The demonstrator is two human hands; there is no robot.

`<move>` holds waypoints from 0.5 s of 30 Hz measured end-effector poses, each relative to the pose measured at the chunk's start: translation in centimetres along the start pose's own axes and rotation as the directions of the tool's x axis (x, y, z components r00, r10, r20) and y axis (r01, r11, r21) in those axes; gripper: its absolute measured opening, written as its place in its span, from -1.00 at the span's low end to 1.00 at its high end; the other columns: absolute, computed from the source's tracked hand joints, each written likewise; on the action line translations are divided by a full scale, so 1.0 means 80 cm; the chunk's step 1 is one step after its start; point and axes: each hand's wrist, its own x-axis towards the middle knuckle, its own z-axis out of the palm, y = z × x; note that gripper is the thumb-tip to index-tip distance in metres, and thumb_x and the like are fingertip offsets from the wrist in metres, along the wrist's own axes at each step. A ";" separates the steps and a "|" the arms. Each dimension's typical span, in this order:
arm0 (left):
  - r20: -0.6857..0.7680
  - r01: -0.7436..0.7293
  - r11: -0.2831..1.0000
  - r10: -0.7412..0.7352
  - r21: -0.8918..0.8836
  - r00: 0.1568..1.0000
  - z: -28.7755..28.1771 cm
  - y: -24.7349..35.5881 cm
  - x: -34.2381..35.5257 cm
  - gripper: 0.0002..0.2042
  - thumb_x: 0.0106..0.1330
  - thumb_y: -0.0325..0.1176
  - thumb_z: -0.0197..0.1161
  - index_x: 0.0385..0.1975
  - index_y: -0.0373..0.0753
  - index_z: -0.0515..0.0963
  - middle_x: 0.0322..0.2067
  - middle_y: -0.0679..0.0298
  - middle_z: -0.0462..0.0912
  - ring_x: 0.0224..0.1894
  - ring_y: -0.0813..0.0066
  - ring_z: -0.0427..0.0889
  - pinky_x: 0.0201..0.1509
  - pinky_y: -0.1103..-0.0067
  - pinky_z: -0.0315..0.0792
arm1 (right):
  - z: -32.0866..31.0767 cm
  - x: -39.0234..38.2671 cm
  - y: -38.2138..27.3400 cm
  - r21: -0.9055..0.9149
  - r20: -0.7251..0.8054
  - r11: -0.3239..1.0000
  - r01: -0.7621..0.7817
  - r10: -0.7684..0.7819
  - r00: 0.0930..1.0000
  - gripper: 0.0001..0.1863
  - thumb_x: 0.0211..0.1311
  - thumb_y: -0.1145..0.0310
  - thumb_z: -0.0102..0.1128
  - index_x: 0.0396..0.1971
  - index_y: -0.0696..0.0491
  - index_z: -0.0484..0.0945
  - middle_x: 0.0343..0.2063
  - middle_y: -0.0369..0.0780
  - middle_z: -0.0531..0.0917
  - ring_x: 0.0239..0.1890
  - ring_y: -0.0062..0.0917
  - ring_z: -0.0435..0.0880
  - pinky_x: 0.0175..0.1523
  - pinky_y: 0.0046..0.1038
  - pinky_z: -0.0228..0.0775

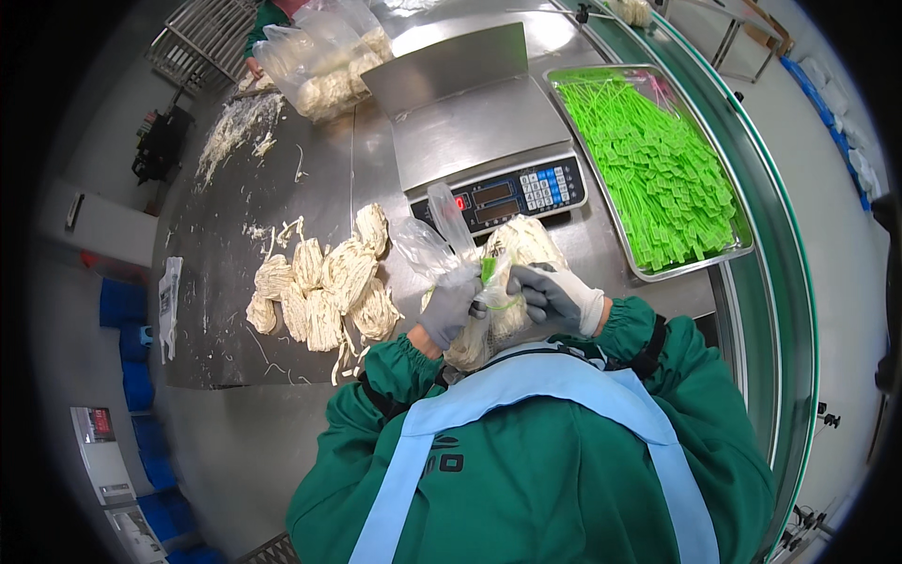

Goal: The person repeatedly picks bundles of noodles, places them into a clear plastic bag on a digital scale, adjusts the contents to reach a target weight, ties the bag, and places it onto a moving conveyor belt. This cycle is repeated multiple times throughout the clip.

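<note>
In front of my body, a clear plastic bag of pale noodle bundles (521, 240) lies at the scale's near edge. My gloved left hand (451, 303) is closed on the bag's gathered neck, its loose end sticking up. My gloved right hand (550, 296) has curled fingers at the bag's neck, on a bright green tag tie (489, 269). The steel scale (470, 132) with its keypad is just beyond them. Loose noodle bundles (321, 282) lie in a pile to the left on the steel table (216, 338).
A tray of green tag ties (648, 169) lies at the right beside a green conveyor (775, 301). Filled bags (334, 75) and a co-worker's hand (254, 66) are at the back left, near noodle scraps (235, 127). Blue bins (132, 367) stand beyond the table's left.
</note>
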 end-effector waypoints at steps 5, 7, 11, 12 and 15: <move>-0.013 -0.025 0.986 0.027 0.163 1.000 0.001 -0.002 0.004 -0.83 0.32 -0.46 -0.04 -0.31 -0.33 0.52 -0.52 0.30 0.53 -0.60 0.63 0.50 -0.54 0.66 0.43 | 0.001 -0.009 0.013 -0.275 -0.192 0.951 -0.142 0.090 0.977 -0.69 0.22 0.18 0.13 -0.59 0.09 0.44 -0.76 -0.34 0.34 -0.83 -0.63 0.28 -0.73 -0.55 0.09; 0.015 -0.072 0.977 0.070 0.200 0.997 0.002 -0.003 0.006 -0.84 0.31 -0.46 -0.03 -0.35 -0.33 0.51 -0.54 0.30 0.53 -0.61 0.62 0.49 -0.55 0.65 0.41 | 0.005 -0.007 0.019 -0.330 -0.169 0.940 -0.084 0.029 0.985 -0.70 0.21 0.19 0.13 -0.58 0.10 0.43 -0.74 -0.32 0.38 -0.84 -0.62 0.31 -0.74 -0.54 0.12; -0.021 -0.038 0.951 0.047 0.307 0.999 0.002 -0.004 0.008 -0.88 0.18 -0.52 0.06 -0.39 -0.30 0.56 -0.55 0.24 0.59 -0.53 0.50 0.57 -0.44 0.59 0.43 | 0.008 -0.004 0.022 -0.337 -0.229 0.935 -0.112 0.034 0.973 -0.70 0.21 0.21 0.11 -0.58 0.11 0.43 -0.71 -0.30 0.41 -0.84 -0.60 0.32 -0.74 -0.52 0.14; -0.038 -0.022 0.945 0.037 0.325 0.999 0.002 -0.005 0.008 -0.89 0.15 -0.53 0.08 -0.40 -0.30 0.57 -0.56 0.23 0.61 -0.51 0.48 0.58 -0.41 0.58 0.44 | 0.007 -0.004 0.021 -0.312 -0.194 0.946 -0.091 0.030 0.980 -0.70 0.20 0.20 0.12 -0.58 0.11 0.43 -0.72 -0.30 0.40 -0.84 -0.60 0.31 -0.74 -0.52 0.14; -0.038 -0.081 0.952 0.097 0.297 0.995 0.000 -0.006 0.006 -0.89 0.20 -0.50 0.05 -0.42 -0.30 0.54 -0.57 0.24 0.57 -0.55 0.50 0.55 -0.46 0.60 0.42 | 0.005 -0.005 0.018 -0.284 -0.201 0.954 -0.092 0.035 0.979 -0.70 0.20 0.20 0.13 -0.58 0.11 0.42 -0.72 -0.30 0.39 -0.85 -0.59 0.30 -0.74 -0.52 0.14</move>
